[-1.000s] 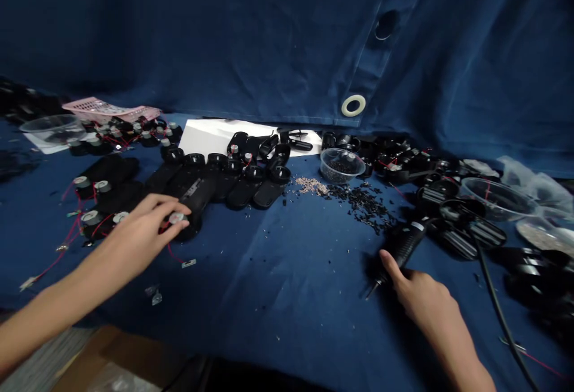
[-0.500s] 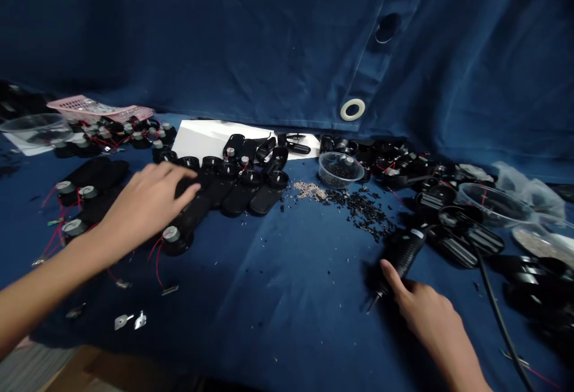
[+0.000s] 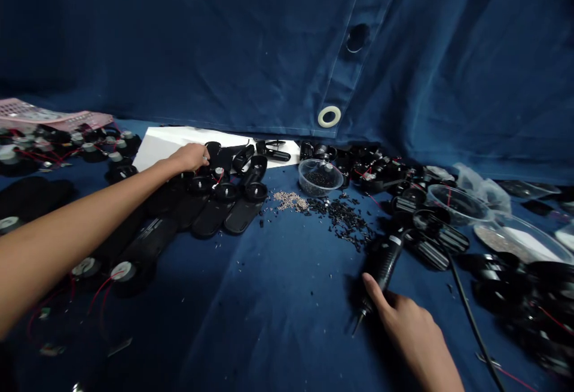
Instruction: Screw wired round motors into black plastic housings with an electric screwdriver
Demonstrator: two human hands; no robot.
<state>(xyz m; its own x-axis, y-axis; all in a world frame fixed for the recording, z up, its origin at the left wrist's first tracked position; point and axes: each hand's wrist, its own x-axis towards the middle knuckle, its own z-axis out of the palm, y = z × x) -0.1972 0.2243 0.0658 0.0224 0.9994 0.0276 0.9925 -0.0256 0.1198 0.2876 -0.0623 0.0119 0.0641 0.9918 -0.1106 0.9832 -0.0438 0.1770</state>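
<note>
Nearest, at the lower right, the right hand (image 3: 410, 338) was closed around a black electric screwdriver (image 3: 382, 266), its index finger stretched along the grip and the metal bit (image 3: 360, 322) pointing down toward the blue cloth (image 3: 273, 320) covering the worktop. A black cord (image 3: 470, 326) ran from the tool toward the bottom right edge of the view.

The left arm reached across from the left, past small motors (image 3: 123, 271) trailing red wires and seated in black casings (image 3: 143, 239). The left hand (image 3: 191, 157) was curled at the far end of the casing rows, beside a sheet of white paper (image 3: 161, 147). Its fingers were against or just above a black part, but I could not tell whether they gripped anything.

Beyond the screwdriver lay scattered black bits (image 3: 341, 219) and a small heap of pale granules (image 3: 290, 201). Behind these stood a clear bowl of dark pieces (image 3: 320, 177). Further right were two more clear bowls (image 3: 451, 204) (image 3: 520, 239) and a plastic bag (image 3: 482, 189). At the far left sat a pink basket (image 3: 45, 114). A blue curtain with a pale ring (image 3: 329, 116) hung behind everything.
</note>
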